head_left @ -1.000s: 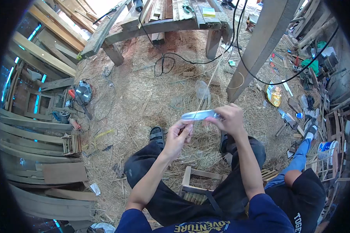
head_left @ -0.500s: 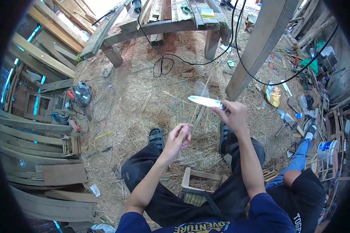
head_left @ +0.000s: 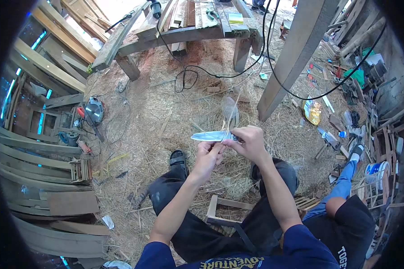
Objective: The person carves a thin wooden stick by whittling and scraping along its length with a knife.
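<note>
Shavings litter the floor [head_left: 157, 116] below my knife [head_left: 207, 136]. My right hand [head_left: 251, 142] grips its handle; my left hand [head_left: 207, 161] pinches a strip [head_left: 229, 127]. My shirt [head_left: 238, 262] reads "ADVENTURE".

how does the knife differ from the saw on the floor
The knife is held up in the right hand, while the saw lies on the floor. The knife's blade is long, narrow and pointed; the saw's metal part looks round. The knife is slim, the saw bulky with a red part. Both show silvery metal.

My shirt [head_left: 274, 255] is navy with yellow lettering. A green-and-gold packet [head_left: 312, 111] shows, and my trousers [head_left: 197, 224] are black.
</note>
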{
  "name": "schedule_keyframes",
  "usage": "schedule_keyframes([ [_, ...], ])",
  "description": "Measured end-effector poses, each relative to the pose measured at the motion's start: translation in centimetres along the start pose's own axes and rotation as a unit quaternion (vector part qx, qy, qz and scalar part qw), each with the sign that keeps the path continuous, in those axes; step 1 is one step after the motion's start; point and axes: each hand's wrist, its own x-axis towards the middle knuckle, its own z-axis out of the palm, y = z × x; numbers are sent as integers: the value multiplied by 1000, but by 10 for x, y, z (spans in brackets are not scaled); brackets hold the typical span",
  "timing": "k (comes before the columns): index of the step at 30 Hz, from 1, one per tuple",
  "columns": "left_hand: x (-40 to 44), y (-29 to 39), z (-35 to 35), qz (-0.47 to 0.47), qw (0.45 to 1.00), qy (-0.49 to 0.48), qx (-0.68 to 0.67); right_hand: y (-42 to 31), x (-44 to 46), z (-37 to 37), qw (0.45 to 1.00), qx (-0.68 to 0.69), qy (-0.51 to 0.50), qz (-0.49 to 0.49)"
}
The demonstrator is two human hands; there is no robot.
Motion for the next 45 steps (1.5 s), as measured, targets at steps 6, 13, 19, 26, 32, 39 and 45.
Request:
schedule_keyframes([
  [6,-20,12,8,-46,998,-37,23,14,0,-22,998,-50,8,-24],
  [13,-33,9,-15,-68,993,-74,65,58,-10,-42,966,11,148,212],
  [19,-33,2,-32,-78,997,3,11,55,-22,-72,947,-125,77,286],
  [26,-13,13,-21,-32,997,50,-43,17,-5,-17,994,22,36,98],
  [32,1,10,-14,-24,998,52,-36,-13,4,17,995,61,-65,-36],
  [39,0,19,-8,-10,996,40,-76,-12,6,13,995,79,7,55],
  [45,-5,24,-12,16,995,54,-86,1,7,-6,979,22,46,200],
])
